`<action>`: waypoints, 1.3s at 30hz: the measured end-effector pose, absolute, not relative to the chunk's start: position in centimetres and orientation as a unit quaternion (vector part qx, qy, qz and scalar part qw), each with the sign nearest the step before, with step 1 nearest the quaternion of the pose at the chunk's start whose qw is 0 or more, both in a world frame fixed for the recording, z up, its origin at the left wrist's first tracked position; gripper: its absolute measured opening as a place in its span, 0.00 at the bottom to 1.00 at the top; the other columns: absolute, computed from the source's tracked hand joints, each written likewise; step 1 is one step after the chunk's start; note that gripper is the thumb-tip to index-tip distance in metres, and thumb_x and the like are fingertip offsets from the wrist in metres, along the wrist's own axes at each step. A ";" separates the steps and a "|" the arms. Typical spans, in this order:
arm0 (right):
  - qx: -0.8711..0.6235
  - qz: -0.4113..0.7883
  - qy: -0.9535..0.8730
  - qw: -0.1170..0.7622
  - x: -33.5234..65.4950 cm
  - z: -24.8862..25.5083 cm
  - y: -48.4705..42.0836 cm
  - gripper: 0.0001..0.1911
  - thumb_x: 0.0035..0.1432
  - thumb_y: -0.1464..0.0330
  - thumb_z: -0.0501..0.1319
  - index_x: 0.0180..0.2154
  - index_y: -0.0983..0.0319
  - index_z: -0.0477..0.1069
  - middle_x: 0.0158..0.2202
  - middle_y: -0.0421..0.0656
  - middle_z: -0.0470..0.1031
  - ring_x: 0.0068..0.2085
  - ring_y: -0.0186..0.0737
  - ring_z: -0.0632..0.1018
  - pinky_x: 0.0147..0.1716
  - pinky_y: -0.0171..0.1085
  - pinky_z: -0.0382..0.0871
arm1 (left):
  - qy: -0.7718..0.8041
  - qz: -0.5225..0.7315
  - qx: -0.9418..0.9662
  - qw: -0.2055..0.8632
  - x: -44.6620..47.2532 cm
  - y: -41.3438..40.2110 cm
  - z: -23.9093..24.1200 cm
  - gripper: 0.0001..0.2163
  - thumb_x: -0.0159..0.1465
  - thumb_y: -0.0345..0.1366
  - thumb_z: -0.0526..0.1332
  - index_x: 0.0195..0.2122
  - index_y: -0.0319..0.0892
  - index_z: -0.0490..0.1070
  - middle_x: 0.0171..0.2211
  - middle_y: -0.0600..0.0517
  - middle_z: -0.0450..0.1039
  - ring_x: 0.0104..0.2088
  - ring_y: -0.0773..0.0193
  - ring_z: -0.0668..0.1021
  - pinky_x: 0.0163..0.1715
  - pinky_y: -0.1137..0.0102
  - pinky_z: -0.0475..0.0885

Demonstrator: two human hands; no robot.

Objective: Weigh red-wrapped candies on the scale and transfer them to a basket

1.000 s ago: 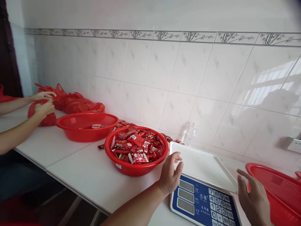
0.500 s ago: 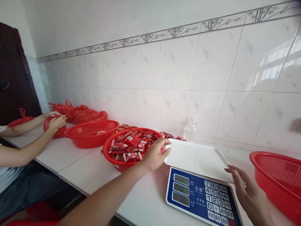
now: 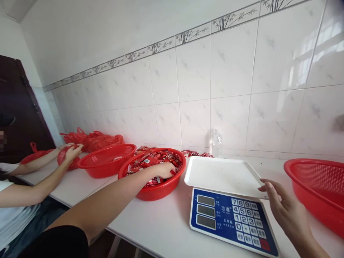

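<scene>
Candies (image 3: 164,157) in red wrappers are filling the red basin (image 3: 158,191), which is sitting on the white table (image 3: 150,222) just left of the scale (image 3: 231,219). The left hand (image 3: 164,170) is lying in that heap with its fingers curled down among the wrappers; whether they are pinching any is not clear, since the knuckles are covering the tips. The right hand (image 3: 282,208) is hovering loosely open and holding nothing, fingertips just beside the near right corner of the white tray (image 3: 223,173) on top of the scale; contact with the tray cannot be judged.

A second red basin (image 3: 107,164), nearly bare inside, is standing close to the first on its left. A red mesh basket (image 3: 314,188) is sitting to the right of the scale, its far side running out of the picture. Against the tiled wall, a clear bottle (image 3: 217,143) is standing behind the tray, with loose candies (image 3: 196,154) lying beside it. At the far left, a co-worker's hands (image 3: 70,152) are gripping a red bag (image 3: 67,160), with more red bags (image 3: 94,140) piling up behind.

The left forearm is crossing the basin's near rim and hiding part of the heap. The scale's near right corner is being cut off by the frame's lower edge.
</scene>
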State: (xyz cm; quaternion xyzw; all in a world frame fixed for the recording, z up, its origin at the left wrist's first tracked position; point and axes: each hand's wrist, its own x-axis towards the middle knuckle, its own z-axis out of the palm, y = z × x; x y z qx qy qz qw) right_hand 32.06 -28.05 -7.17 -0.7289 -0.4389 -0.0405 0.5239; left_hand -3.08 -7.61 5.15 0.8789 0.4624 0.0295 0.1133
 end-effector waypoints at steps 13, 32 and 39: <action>-0.726 -0.022 -0.431 0.535 32.1 -7.4 -28.0 0.25 0.58 0.45 0.47 0.43 0.52 0.71 0.34 0.40 0.79 0.37 0.49 0.78 0.32 0.42 0.70 | 0.502 0.117 0.854 0.074 -3.6 -3.0 6.8 0.14 0.62 0.44 0.55 0.41 0.40 0.69 0.37 0.48 0.77 0.35 0.60 0.78 0.31 0.71 0.68; -0.733 -0.028 -0.406 0.545 31.9 -6.7 -28.3 0.27 0.57 0.44 0.47 0.41 0.54 0.72 0.33 0.41 0.79 0.34 0.48 0.78 0.30 0.41 0.69 | 0.470 0.006 0.882 0.022 -1.4 -3.5 4.7 0.19 0.49 0.37 0.68 0.43 0.47 0.69 0.43 0.47 0.75 0.45 0.51 0.75 0.42 0.65 0.68; -0.735 -0.037 -0.411 0.538 32.1 -7.3 -28.3 0.25 0.58 0.45 0.47 0.42 0.53 0.72 0.33 0.40 0.79 0.33 0.46 0.78 0.29 0.40 0.68 | 0.491 0.112 0.861 0.063 -2.6 -2.2 7.1 0.18 0.49 0.29 0.67 0.41 0.44 0.67 0.33 0.55 0.71 0.35 0.60 0.75 0.31 0.72 0.67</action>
